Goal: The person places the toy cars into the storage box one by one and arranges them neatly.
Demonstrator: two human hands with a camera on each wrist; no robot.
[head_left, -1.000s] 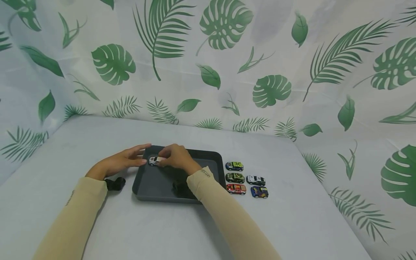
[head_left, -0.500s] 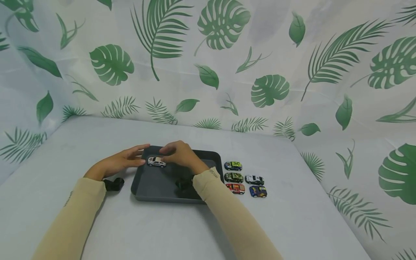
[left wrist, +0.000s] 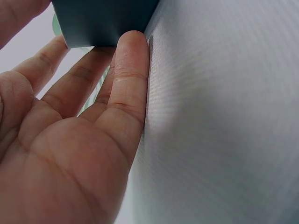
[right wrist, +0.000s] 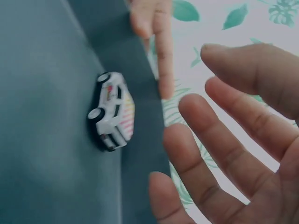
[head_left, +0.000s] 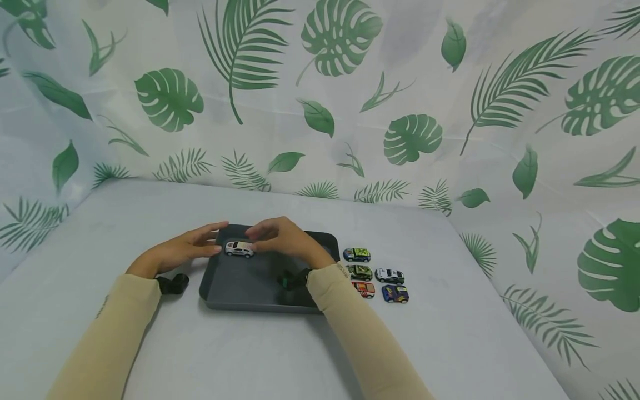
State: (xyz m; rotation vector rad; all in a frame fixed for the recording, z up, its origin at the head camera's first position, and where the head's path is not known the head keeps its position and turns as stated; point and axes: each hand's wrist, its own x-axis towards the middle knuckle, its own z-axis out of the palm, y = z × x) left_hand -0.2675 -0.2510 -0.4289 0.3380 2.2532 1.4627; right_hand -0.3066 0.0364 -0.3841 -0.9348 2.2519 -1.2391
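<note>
A white toy car (head_left: pixel 239 249) stands in the far left corner area of the dark grey tray (head_left: pixel 235 289). In the right wrist view, the toy car (right wrist: pixel 114 112) has black wheels and pink and yellow stripes on its roof. My right hand (head_left: pixel 286 240) hovers over the tray just right of this car, fingers loosely bent, with a gap visible between hand and car. At the tray's left side, my left hand (head_left: pixel 175 253) has its fingers extended against the outer wall. The left wrist view shows a fingertip (left wrist: pixel 132 42) at the tray wall (left wrist: pixel 103 23).
Right of the tray lie several toy cars: a blue and yellow one (head_left: pixel 357 254), a green camouflage one (head_left: pixel 361 272), a red one (head_left: pixel 365 289) partly behind the sleeve, a white one (head_left: pixel 390 275) and a dark blue one (head_left: pixel 395 294). Behind hangs a leaf-print cloth (head_left: pixel 280 133).
My right hand has let go of the white toy car and drawn back to the right. The car stays in the tray; my left hand keeps its place at the tray's side.
</note>
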